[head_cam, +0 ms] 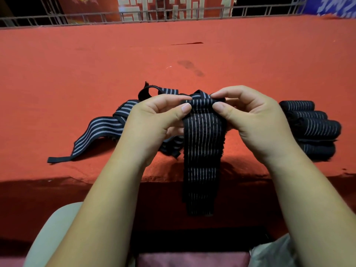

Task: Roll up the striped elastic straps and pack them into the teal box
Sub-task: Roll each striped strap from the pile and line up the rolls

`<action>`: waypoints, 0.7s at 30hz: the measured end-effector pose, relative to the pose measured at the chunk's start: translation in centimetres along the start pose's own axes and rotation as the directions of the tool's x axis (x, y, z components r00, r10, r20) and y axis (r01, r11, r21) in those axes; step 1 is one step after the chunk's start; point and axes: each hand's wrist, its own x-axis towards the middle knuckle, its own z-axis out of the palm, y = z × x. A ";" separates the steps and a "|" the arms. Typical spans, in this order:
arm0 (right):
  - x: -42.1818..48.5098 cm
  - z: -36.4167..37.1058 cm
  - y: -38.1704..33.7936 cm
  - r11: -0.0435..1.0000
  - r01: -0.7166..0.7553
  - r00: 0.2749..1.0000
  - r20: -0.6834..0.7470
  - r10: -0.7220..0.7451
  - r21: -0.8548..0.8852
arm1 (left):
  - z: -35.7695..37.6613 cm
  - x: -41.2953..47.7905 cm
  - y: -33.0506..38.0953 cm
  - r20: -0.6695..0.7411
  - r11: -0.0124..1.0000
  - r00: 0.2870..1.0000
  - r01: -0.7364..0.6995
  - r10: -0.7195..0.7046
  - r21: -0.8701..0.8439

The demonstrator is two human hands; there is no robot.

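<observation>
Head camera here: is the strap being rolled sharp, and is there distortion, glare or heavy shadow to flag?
Head view: the held strap, left hand and right hand are sharp; wide-angle bowing curves the railing; heavy shadow lies below the near edge of the red table; no glare.

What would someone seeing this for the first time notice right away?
First, the left hand and right hand at centre, both pinching the top end of a black striped strap that hangs down over the near edge of the red-covered table. Next, a stack of rolled straps lies at the right, and loose straps sprawl at the left.
</observation>
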 end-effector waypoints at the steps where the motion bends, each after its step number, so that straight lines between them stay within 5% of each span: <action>1: 0.0 0.0 0.1 1.000 0.019 1.000 -0.022 -0.019 -0.007 | 0.2 0.0 0.0 -0.002 1.000 1.000 0.004 -0.004 0.002; 21: 0.2 -1.0 1.1 0.996 -0.085 0.996 0.023 0.086 -0.021 | 0.4 0.4 -0.5 -0.010 0.999 1.000 0.024 -0.024 -0.027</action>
